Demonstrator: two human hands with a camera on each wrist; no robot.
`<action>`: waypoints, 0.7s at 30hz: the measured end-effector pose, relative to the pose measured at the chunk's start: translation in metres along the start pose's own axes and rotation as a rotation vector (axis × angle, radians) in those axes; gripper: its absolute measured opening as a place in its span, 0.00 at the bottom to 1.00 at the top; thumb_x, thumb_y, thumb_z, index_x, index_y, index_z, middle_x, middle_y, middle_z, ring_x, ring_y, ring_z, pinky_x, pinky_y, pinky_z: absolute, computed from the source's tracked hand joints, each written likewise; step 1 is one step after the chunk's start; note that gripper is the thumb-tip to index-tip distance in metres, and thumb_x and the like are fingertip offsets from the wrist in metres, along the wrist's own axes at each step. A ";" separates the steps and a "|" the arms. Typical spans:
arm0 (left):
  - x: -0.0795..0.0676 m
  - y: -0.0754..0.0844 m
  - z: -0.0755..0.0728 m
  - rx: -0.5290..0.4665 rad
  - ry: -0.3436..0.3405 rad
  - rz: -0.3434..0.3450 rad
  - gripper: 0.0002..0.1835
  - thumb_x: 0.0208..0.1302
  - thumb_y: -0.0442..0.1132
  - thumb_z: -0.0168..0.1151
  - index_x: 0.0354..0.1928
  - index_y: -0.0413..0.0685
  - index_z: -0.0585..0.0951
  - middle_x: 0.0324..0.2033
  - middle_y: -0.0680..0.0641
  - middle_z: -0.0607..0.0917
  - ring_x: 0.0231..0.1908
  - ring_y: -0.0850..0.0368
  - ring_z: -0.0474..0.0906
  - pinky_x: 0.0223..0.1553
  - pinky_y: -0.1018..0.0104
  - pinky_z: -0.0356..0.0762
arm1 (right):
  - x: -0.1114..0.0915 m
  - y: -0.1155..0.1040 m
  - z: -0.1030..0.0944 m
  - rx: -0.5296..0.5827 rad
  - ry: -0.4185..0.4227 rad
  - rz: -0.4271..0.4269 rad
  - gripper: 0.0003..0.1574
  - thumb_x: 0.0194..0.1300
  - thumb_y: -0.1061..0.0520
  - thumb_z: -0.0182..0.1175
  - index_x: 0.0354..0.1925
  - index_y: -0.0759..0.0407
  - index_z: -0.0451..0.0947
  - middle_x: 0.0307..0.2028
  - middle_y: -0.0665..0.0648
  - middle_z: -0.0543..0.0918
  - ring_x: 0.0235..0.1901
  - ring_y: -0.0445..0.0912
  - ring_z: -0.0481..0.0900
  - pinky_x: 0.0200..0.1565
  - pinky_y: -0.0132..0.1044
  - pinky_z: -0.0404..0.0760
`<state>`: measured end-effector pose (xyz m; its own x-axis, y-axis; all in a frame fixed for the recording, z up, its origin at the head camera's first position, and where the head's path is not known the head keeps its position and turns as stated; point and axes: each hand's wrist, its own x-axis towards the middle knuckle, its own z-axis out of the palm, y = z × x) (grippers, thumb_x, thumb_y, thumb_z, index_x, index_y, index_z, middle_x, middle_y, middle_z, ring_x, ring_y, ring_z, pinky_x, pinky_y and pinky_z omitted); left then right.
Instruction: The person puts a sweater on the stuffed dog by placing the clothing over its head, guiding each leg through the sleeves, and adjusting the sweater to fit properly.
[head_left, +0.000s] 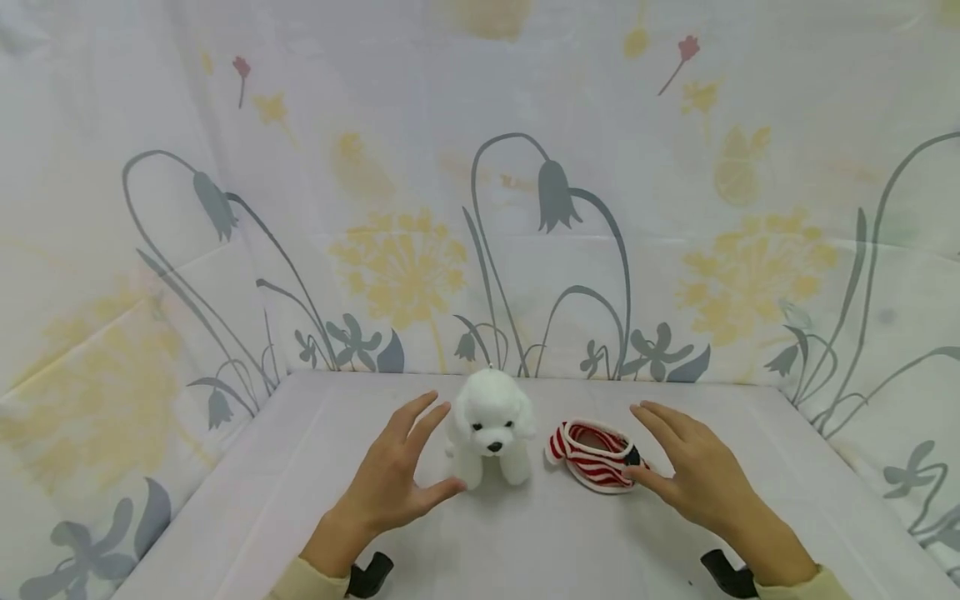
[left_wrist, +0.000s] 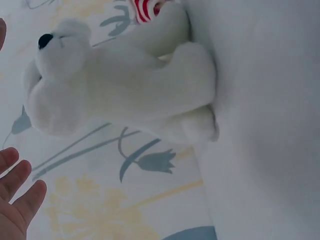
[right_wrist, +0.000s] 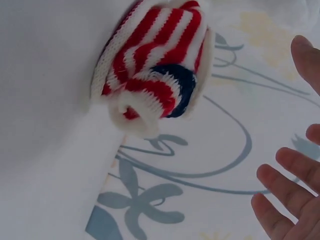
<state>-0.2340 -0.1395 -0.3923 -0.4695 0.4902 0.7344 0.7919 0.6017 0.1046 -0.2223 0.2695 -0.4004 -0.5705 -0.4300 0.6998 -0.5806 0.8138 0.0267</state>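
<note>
A white plush toy dog (head_left: 492,429) stands upright on the table, facing the head camera; the left wrist view shows the plush dog (left_wrist: 135,85) from its side. To its right lies a small knitted pet sweater (head_left: 596,457) in red and white stripes with a dark blue patch; the sweater (right_wrist: 155,65) fills the top of the right wrist view. My left hand (head_left: 397,471) is spread beside the dog, fingers relaxed, holding nothing. On the other side my right hand (head_left: 693,471) hovers at the sweater's right edge, fingers extended and apart; whether its thumb touches the knit I cannot tell.
A white cloth covers the table (head_left: 517,558). Behind and at both sides hangs a pale curtain (head_left: 480,92) printed with grey and yellow flowers. Black straps or mounts (head_left: 369,575) sit at both wrists.
</note>
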 end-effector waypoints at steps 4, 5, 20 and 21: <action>0.006 0.009 0.005 0.005 0.037 0.090 0.46 0.48 0.59 0.72 0.65 0.41 0.68 0.63 0.38 0.67 0.61 0.44 0.66 0.53 0.49 0.73 | 0.004 -0.006 0.000 0.009 0.001 -0.025 0.50 0.44 0.41 0.72 0.62 0.61 0.71 0.57 0.60 0.76 0.54 0.56 0.74 0.51 0.51 0.71; 0.007 0.011 0.006 0.006 0.045 0.107 0.45 0.48 0.57 0.73 0.64 0.40 0.69 0.62 0.37 0.68 0.61 0.44 0.67 0.53 0.49 0.72 | 0.004 -0.007 0.000 0.011 0.001 -0.029 0.49 0.46 0.40 0.71 0.62 0.61 0.71 0.57 0.60 0.76 0.54 0.56 0.74 0.52 0.51 0.71; 0.043 0.057 0.030 -0.091 0.051 0.209 0.41 0.47 0.50 0.75 0.63 0.44 0.70 0.61 0.41 0.69 0.61 0.50 0.67 0.55 0.55 0.73 | 0.008 -0.017 0.002 0.036 -0.012 -0.018 0.46 0.44 0.44 0.74 0.60 0.59 0.73 0.55 0.57 0.77 0.52 0.54 0.76 0.48 0.52 0.75; 0.045 0.060 0.034 -0.098 0.046 0.213 0.41 0.47 0.50 0.75 0.63 0.44 0.69 0.62 0.42 0.69 0.61 0.51 0.67 0.55 0.56 0.73 | 0.007 -0.017 0.002 0.037 -0.012 -0.016 0.46 0.44 0.44 0.74 0.60 0.59 0.73 0.55 0.57 0.77 0.52 0.54 0.76 0.48 0.52 0.75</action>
<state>-0.2207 -0.0603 -0.3755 -0.2709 0.5689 0.7765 0.9065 0.4221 0.0071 -0.2184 0.2519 -0.3973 -0.5678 -0.4480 0.6906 -0.6106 0.7919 0.0117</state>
